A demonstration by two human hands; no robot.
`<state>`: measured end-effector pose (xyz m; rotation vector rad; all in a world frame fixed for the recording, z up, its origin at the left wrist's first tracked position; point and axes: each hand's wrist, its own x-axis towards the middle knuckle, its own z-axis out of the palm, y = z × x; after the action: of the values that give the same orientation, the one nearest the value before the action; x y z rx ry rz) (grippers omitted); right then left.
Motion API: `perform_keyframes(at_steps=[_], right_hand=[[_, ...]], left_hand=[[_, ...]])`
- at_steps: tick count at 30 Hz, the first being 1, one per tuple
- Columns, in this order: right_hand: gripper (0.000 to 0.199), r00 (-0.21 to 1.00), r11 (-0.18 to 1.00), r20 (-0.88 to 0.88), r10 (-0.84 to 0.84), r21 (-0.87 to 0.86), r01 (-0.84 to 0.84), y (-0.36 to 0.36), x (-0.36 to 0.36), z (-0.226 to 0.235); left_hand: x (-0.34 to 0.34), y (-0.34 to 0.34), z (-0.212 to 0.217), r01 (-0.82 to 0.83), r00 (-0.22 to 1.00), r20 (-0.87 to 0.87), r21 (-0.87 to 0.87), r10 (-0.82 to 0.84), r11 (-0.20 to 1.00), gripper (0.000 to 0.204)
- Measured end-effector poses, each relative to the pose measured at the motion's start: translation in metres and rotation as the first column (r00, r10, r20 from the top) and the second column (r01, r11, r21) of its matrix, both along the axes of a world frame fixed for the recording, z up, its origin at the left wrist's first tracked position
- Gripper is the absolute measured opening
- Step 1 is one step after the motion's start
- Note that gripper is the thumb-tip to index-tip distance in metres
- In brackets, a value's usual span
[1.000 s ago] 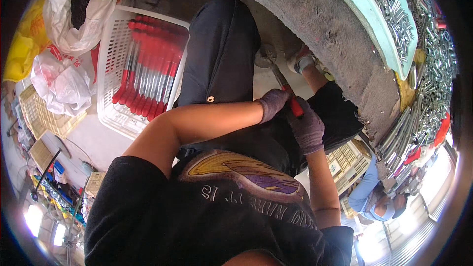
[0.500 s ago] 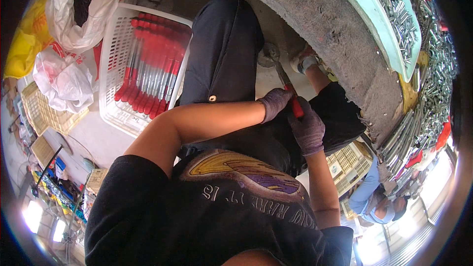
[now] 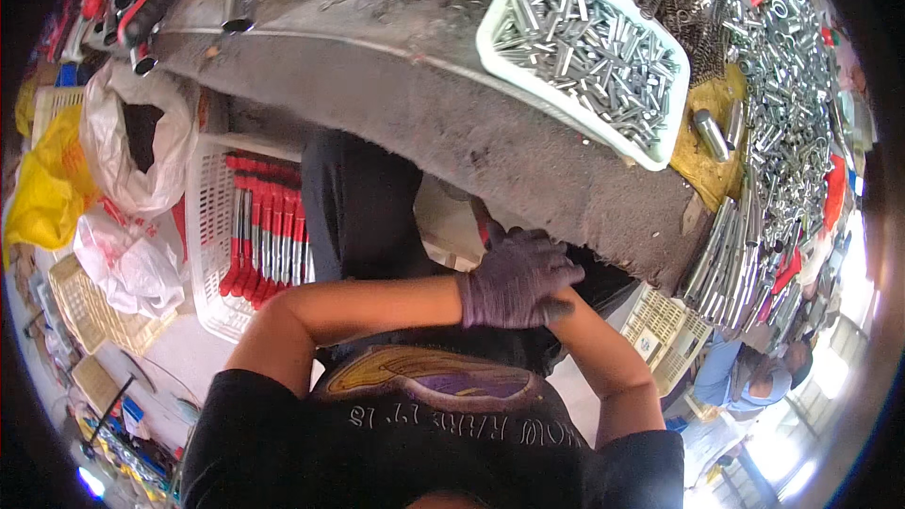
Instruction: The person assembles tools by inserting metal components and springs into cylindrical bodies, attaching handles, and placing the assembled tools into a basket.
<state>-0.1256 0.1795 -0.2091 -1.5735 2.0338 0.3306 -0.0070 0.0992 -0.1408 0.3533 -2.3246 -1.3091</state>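
Left hand [image 3: 518, 281]: moved over right forearm [image 3: 603, 349]; fingers bent, cannot tell what's gripped
Right hand: hidden, cannot tell
Red handle [image 3: 487, 230]: narrow gap beside grey mat [image 3: 528, 165] edge

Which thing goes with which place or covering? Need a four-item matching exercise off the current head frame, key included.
Column one
1. metal pins
2. red-handled tools
3. yellow bag
4. left hand

Column two
A. inside the white basket
B. covered by a greyish-purple glove
C. inside the pale green tray
D. near the picture's left edge, beside white bags

Pairs: 1-C, 2-A, 3-D, 4-B
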Motion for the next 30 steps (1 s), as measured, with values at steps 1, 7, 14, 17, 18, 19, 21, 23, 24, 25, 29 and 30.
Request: perform_keyframes(at_steps=[1,7,14,17,18,19,21,23,24,25,29,30], right_hand=[[0.051,1.000,1.000,-0.013,-0.015,-0.005,0.015,0.004,0.003,0.002],[0.050,0.995,0.985,-0.094,-0.027,-0.174,0.010,-0.014,0.027,-0.006],[0.050,0.998,0.985,-0.065,0.023,-0.169,-0.033,-0.011,-0.003,-0.007],[0.050,0.997,0.979,-0.049,0.066,-0.189,-0.074,-0.044,0.018,-0.009],[0.050,0.997,0.980,-0.048,0.067,-0.183,-0.074,-0.034,0.019,-0.010],[0.050,0.996,0.978,-0.055,0.070,-0.194,-0.079,-0.033,0.018,-0.011],[0.050,0.993,0.970,-0.070,0.094,-0.217,-0.107,-0.030,0.021,-0.014],[0.050,0.989,0.964,-0.114,0.094,-0.236,-0.118,-0.042,0.004,-0.013],[0.050,0.986,0.963,-0.136,0.094,-0.238,-0.125,-0.032,0.004,-0.009],[0.050,0.998,0.991,0.055,0.012,0.130,-0.019,-0.055,0.013,0.056],[0.035,0.900,0.895,-0.056,0.432,0.147,-0.420,-0.021,0.043,0.181],[0.035,0.885,0.879,-0.050,0.463,0.150,-0.452,-0.001,0.038,0.182]], left_hand=[[-0.004,0.003,0.016,0.005,0.996,-0.093,-0.025,-0.007,1.000,0.040],[-0.005,0.003,-0.070,0.143,0.986,0.114,-0.239,-0.118,0.960,0.032],[-0.009,0.008,-0.047,0.017,0.992,0.125,0.012,-0.018,1.000,0.028],[-0.006,0.009,-0.128,0.075,0.996,-0.044,-0.130,-0.081,0.989,0.027],[-0.007,0.009,-0.106,0.077,0.996,-0.042,-0.125,-0.083,0.989,0.027],[-0.011,-0.008,-0.082,0.222,0.966,0.168,-0.156,-0.195,0.962,0.030],[-0.015,-0.011,-0.074,0.344,0.890,0.373,-0.170,-0.263,0.923,0.033],[-0.032,0.003,-0.119,-0.382,0.916,0.049,0.402,0.398,0.832,0.034],[-0.027,-0.009,-0.174,-0.250,0.955,0.251,0.388,0.160,0.887,0.035],[-0.012,-0.034,-0.220,-0.147,0.891,0.451,0.403,-0.057,0.903,0.036],[0.016,-0.040,-0.268,-0.439,0.896,0.390,0.845,0.210,0.305,0.036],[0.013,-0.025,-0.327,-0.221,0.905,0.043,0.897,0.423,0.383,0.034]])
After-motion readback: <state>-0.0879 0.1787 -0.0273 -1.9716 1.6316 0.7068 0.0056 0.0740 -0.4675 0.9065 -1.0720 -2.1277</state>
